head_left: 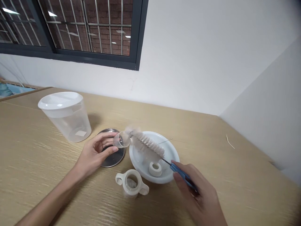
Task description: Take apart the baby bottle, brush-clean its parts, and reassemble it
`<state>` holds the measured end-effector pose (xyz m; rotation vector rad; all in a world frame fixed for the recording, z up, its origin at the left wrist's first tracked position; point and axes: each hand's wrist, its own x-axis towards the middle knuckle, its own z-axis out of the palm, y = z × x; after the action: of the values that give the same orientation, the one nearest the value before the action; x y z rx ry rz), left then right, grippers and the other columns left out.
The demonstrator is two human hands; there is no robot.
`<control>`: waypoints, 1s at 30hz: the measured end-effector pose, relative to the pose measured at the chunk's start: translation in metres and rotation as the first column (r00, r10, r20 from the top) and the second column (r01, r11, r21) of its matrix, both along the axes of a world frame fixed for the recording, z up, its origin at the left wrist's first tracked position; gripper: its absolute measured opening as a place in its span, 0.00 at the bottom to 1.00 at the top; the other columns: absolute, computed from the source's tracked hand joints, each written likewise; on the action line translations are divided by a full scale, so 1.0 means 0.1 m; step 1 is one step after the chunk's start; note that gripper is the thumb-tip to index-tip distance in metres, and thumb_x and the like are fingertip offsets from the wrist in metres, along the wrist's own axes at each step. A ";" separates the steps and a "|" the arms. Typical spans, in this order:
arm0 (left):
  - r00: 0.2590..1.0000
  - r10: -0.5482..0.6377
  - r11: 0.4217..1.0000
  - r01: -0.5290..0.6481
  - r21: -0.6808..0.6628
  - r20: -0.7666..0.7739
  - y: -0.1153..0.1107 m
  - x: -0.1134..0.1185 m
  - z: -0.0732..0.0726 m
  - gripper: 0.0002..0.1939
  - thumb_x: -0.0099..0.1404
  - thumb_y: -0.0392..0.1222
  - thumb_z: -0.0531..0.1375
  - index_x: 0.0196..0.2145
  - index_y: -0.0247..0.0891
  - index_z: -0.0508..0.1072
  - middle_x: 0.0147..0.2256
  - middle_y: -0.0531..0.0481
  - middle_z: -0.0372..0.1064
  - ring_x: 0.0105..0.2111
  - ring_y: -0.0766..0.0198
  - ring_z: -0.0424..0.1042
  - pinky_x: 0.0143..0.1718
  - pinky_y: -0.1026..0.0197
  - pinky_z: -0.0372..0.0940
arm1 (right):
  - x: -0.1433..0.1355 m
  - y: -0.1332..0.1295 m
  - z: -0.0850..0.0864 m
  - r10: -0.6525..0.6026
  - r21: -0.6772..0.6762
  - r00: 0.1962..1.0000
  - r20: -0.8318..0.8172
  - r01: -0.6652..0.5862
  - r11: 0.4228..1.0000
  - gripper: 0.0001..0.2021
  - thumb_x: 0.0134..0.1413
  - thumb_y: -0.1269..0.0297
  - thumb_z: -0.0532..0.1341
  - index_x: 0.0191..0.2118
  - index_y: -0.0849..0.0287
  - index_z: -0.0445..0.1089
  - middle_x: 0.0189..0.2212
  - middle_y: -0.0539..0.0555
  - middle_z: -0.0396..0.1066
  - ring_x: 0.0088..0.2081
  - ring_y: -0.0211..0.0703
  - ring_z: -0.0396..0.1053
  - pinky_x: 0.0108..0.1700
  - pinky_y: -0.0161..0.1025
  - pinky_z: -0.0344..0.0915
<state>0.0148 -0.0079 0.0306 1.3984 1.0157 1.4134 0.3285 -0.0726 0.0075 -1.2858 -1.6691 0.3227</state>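
Note:
In my left hand is a small clear plastic cap, gripped between thumb and fingers. My right hand is closed round the blue handle of a bottle brush. The brush's white bristly head points up and left, its tip close to the cap's right side; whether it touches the cap I cannot tell. Beneath the brush stands a white bowl with a white screw ring in it. In front of the bowl, a baby bottle with two side handles stands upright without a lid, something whitish inside.
Under my left hand lies a round metal tray. A translucent plastic pitcher with a white lid stands at the back left of the wooden table. A thin pale strip lies on the right. The wall and window are behind.

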 end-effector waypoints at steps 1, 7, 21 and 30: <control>1.000 -0.001 1.000 0.001 0.003 0.003 0.00 0.00 0.00 0.20 0.57 0.40 0.74 0.47 0.41 0.79 0.48 0.44 0.81 0.47 0.55 0.81 0.52 0.52 0.77 | 0.00 0.00 0.00 0.011 -0.004 1.000 0.006 -0.011 1.000 0.12 0.67 0.57 0.60 0.50 0.53 0.76 0.31 0.51 0.73 0.26 0.39 0.68 0.27 0.35 0.66; 1.000 0.009 1.000 -0.009 0.007 0.018 0.00 -0.01 -0.01 0.20 0.58 0.40 0.74 0.48 0.39 0.78 0.48 0.43 0.81 0.47 0.55 0.81 0.53 0.52 0.76 | 0.13 0.06 -0.04 -0.040 0.000 0.998 0.057 0.040 0.999 0.12 0.66 0.57 0.62 0.49 0.55 0.76 0.31 0.53 0.73 0.32 0.42 0.73 0.28 0.34 0.68; 0.998 -0.043 0.999 0.043 -0.008 0.037 -0.01 -0.02 -0.04 0.23 0.60 0.42 0.73 0.53 0.41 0.77 0.49 0.43 0.80 0.46 0.55 0.82 0.49 0.56 0.75 | 0.18 0.09 -0.06 -0.031 0.048 0.995 0.097 0.027 0.999 0.10 0.67 0.60 0.61 0.48 0.56 0.76 0.33 0.52 0.74 0.33 0.39 0.74 0.32 0.30 0.71; 0.994 -0.100 0.995 0.100 -0.010 -0.038 -0.04 -0.06 -0.01 0.23 0.68 0.48 0.66 0.58 0.41 0.75 0.56 0.39 0.77 0.52 0.51 0.79 0.58 0.51 0.70 | 0.18 0.10 -0.07 -0.072 0.067 0.993 0.097 0.066 0.996 0.11 0.68 0.60 0.59 0.48 0.56 0.76 0.32 0.53 0.75 0.37 0.43 0.78 0.29 0.29 0.71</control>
<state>0.0086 -0.0118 0.0295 1.4559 0.9611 1.3125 0.3463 -0.0630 0.0003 -1.3268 -1.6998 0.1657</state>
